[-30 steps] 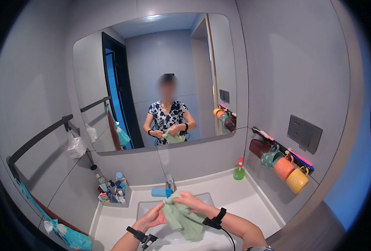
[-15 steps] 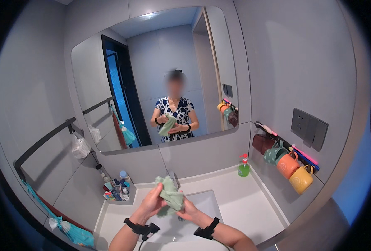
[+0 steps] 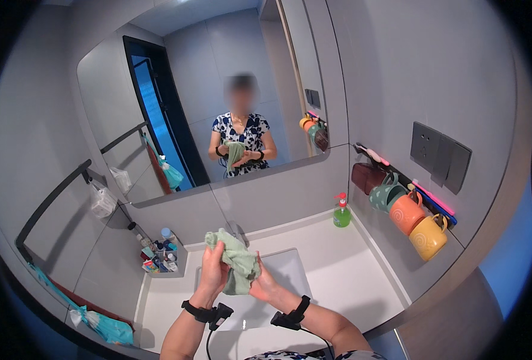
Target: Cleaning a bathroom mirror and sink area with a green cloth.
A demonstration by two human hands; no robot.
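Observation:
A crumpled light green cloth [image 3: 237,264] is held up in front of me over the white sink [image 3: 287,270]. My left hand [image 3: 213,273] grips its left side, thumb laid over the fabric. On the cloth's right edge my right hand [image 3: 262,282] is closed, its fingers partly hidden behind the fabric. The lower end of the cloth hangs loose between both hands. Behind it the faucet [image 3: 237,231] shows in part.
A grey organizer [image 3: 170,267] of small bottles and tubes stands left on the white counter [image 3: 362,282]. At the back right is a green soap pump bottle [image 3: 341,216]. Mugs [image 3: 407,213] hang on the right wall; a black towel bar [image 3: 53,198] runs along the left.
The cloth has opened out somewhat and hangs lower between my hands. My view has tilted down, so mirror and counter sit higher in the picture.

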